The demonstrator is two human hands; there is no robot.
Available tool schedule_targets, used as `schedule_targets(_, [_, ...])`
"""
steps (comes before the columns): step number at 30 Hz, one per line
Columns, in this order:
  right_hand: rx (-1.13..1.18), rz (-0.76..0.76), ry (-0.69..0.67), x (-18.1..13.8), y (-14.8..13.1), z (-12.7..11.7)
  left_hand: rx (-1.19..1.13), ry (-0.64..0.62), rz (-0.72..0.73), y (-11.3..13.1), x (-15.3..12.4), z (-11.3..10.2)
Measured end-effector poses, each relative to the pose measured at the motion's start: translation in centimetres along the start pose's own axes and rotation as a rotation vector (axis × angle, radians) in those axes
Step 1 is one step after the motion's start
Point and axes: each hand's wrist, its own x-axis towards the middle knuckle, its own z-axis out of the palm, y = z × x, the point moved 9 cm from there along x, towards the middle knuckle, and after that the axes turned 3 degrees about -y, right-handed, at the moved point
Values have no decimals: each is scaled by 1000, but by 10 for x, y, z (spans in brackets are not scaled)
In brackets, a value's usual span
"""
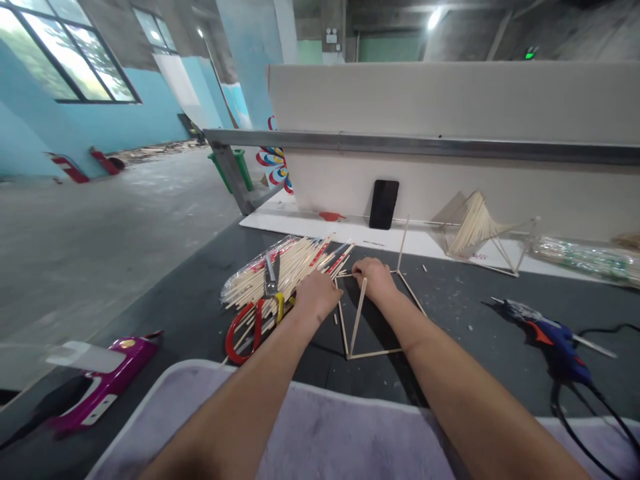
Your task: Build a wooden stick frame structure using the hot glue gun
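Pale stick frame (358, 319) on dark tabletop (195, 307)

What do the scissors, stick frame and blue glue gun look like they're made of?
Scissors: probably steel blades, grey with a sheen; the red-and-yellow handles look like smooth plastic.
Stick frame: likely bare wood or bamboo, pale tan and matte.
Blue glue gun: body apparently hard plastic, from its moulded-looking shape.

A workshop, judging by the concrete floor (170, 213) and glue gun (563, 345).
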Motion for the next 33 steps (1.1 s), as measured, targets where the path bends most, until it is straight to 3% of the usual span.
schedule_targets(28, [-7, 29, 6, 1, 2, 0, 1, 64, -16, 7, -1, -1])
schedule_targets(33, [-28, 20, -1, -2, 0, 0, -6, 14, -14, 5, 3, 4])
